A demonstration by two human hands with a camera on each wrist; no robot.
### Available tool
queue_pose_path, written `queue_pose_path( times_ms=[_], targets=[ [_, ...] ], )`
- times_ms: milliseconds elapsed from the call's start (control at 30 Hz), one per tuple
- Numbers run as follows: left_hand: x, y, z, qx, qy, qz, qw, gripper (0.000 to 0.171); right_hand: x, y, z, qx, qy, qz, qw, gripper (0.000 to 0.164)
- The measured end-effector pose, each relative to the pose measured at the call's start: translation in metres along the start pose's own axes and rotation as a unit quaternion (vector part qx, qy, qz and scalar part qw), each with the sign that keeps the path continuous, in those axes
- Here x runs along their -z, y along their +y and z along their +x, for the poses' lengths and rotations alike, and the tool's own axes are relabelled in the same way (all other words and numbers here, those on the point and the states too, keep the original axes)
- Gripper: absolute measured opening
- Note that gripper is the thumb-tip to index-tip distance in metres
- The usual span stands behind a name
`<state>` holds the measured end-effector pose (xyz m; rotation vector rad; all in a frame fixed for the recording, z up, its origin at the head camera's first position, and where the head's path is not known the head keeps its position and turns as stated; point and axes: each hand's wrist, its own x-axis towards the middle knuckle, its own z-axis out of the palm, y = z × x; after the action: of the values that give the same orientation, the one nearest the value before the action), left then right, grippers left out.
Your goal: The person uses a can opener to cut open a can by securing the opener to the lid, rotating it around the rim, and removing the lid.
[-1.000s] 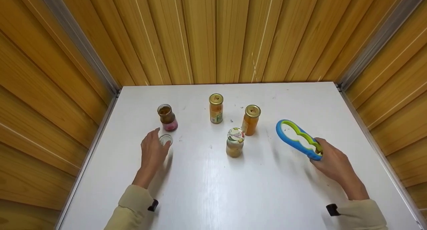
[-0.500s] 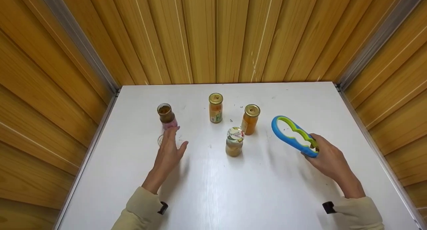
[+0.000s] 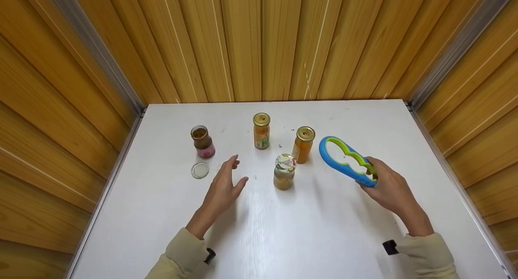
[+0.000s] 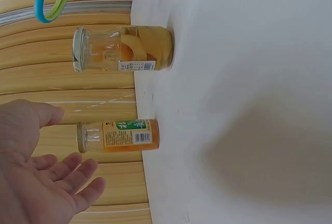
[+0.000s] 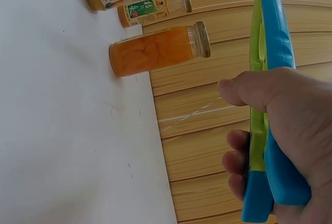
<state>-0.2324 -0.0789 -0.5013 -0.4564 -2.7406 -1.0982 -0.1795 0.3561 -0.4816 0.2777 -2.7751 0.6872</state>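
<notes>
My left hand (image 3: 221, 189) hovers over the table between a loose lid (image 3: 200, 170) and a glass jar of pale fruit (image 3: 284, 177). Its fingers are relaxed and hold nothing. The jar has a patterned lid on. My right hand (image 3: 390, 186) grips a blue and green multi-size jar opener (image 3: 344, 159) by its narrow end, the looped end pointing at the jars. In the right wrist view, fingers curl round the opener (image 5: 275, 37). Two jars of orange fruit with gold lids stand behind: one jar (image 3: 303, 145) just behind the pale one, another jar (image 3: 262, 132) farther back.
An open dark jar with a pink label (image 3: 203, 142) stands at the left, behind the loose lid. The white table (image 3: 259, 230) is bordered by wood-patterned walls (image 3: 275, 44) at the back and both sides.
My left hand has left the lid, which lies flat on the table, and moved right toward the pale fruit jar. My right hand has carried the jar opener a little left.
</notes>
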Motion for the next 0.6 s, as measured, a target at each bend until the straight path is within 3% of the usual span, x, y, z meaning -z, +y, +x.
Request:
queue_pose_path(
  times_ms=[333, 467, 600],
  targets=[
    [-0.021, 0.007, 0.001, -0.061, 0.004, -0.038, 0.9974, 0.058, -0.005, -0.015, 0.011, 0.031, 0.0, 0.0, 1.0, 0.066],
    [-0.03, 0.011, 0.002, -0.055, -0.016, -0.058, 0.9967, 0.061, -0.008, -0.021, 0.015, 0.037, -0.007, 0.001, 0.999, 0.067],
    [-0.039, 0.016, 0.004, -0.029, -0.053, -0.069, 0.9958, 0.065, -0.011, -0.029, 0.021, 0.052, -0.005, -0.001, 0.999, 0.067]
  ],
)
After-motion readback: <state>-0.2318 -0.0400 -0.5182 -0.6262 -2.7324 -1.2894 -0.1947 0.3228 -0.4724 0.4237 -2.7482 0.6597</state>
